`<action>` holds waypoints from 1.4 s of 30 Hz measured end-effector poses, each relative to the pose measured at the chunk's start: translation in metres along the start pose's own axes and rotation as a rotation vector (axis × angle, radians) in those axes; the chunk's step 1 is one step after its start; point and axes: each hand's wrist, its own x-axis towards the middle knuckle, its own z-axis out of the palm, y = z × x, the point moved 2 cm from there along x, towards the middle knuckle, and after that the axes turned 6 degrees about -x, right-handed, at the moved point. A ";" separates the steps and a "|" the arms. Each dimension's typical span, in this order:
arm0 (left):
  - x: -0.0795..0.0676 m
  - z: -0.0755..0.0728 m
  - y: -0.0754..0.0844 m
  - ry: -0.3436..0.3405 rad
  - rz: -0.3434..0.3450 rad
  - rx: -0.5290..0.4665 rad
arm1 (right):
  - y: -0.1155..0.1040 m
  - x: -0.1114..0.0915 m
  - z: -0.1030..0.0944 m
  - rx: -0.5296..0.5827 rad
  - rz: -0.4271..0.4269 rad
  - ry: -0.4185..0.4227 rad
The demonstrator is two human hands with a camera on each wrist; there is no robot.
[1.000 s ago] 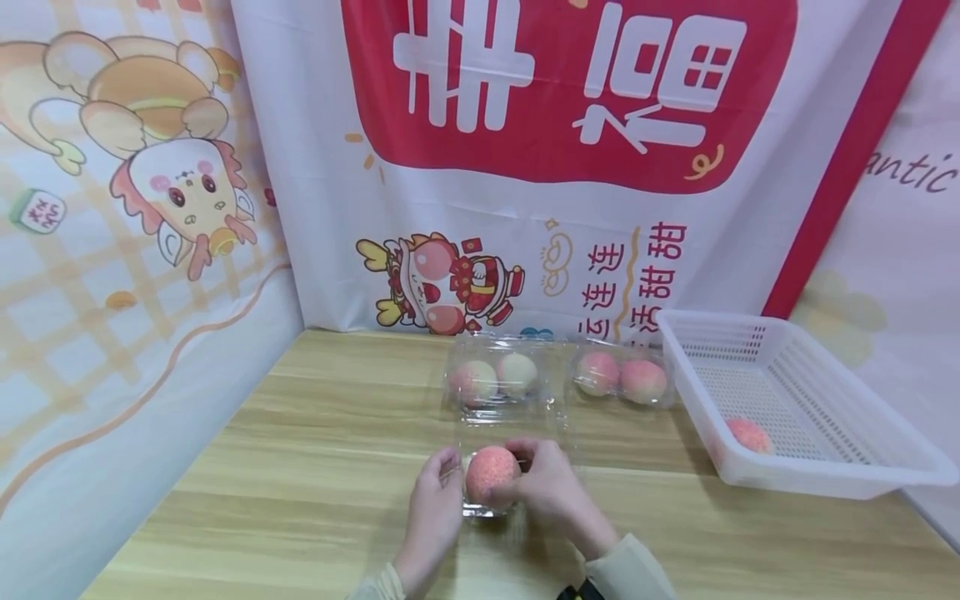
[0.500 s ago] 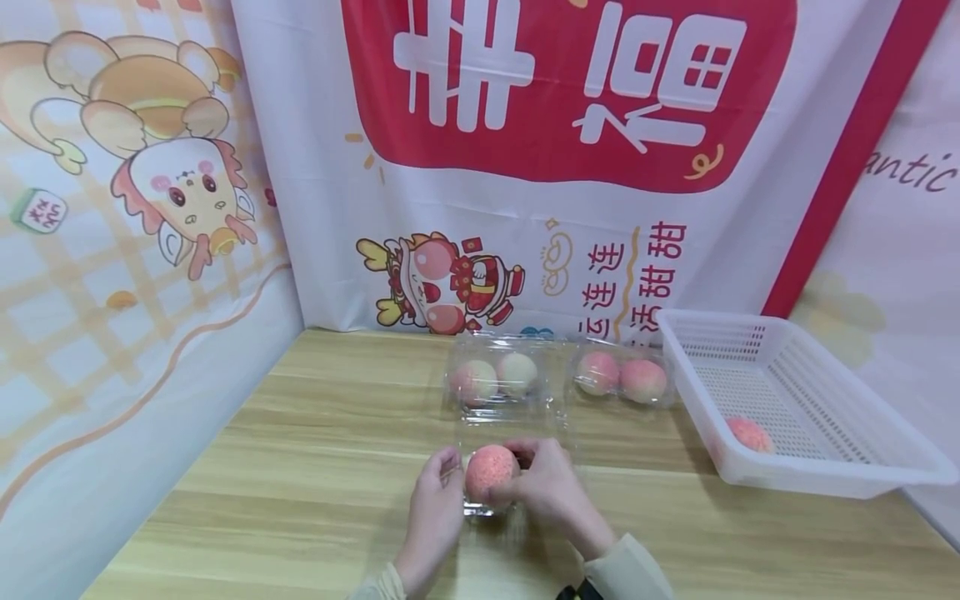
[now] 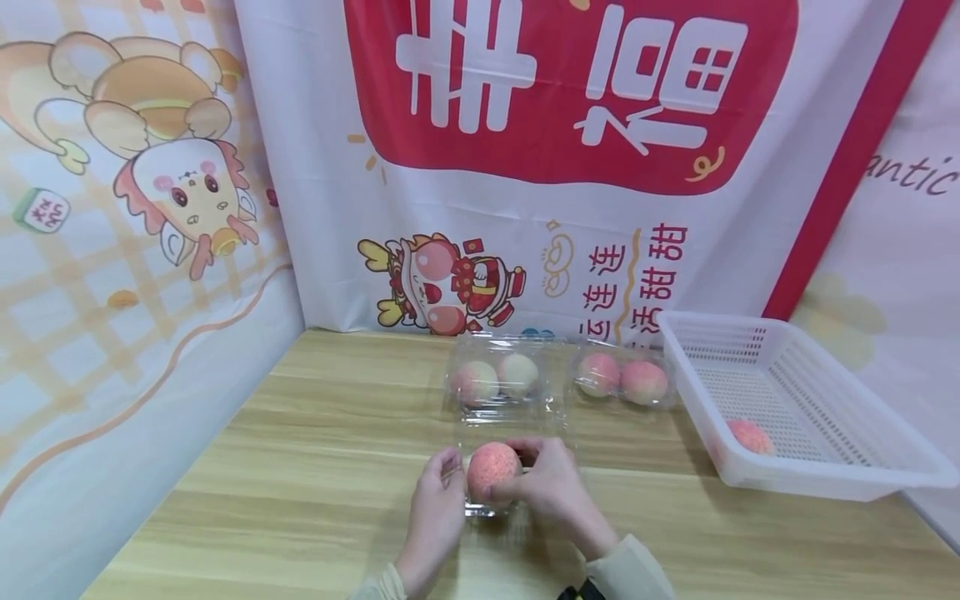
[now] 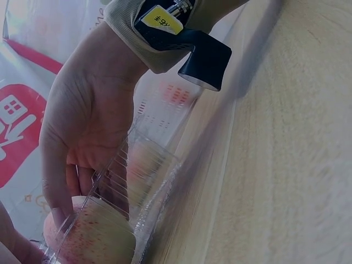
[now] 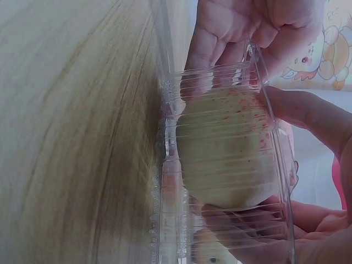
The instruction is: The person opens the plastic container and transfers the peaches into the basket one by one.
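A pink-and-cream peach (image 3: 492, 472) sits in the near compartment of a clear plastic box (image 3: 480, 510) and shows through its ribbed wall in both wrist views. My right hand (image 3: 551, 490) holds this peach from the right, thumb on the near side and fingers on the far side, partly inside the box. At the box's left end, my left hand (image 3: 437, 510) grips the rim, with the corner between thumb and fingers in the right wrist view (image 5: 250, 25). The box's open lid (image 3: 510, 423) extends behind.
Behind stands another clear box (image 3: 497, 343) with two peaches (image 3: 476, 383). To its right, a clear pack holds two pinker peaches (image 3: 643, 382). A white perforated basket (image 3: 840, 479) at the right contains a peach (image 3: 750, 436). A printed cloth (image 3: 330, 250) hangs along the table's (image 3: 300, 467) back edge.
Hardly anything differs: both hands stay at the box and the peach remains in my right hand's hold. The whole head view has shifted very slightly.
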 end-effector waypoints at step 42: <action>-0.004 0.000 0.002 -0.026 0.015 -0.002 | -0.003 -0.003 -0.015 0.225 0.051 0.218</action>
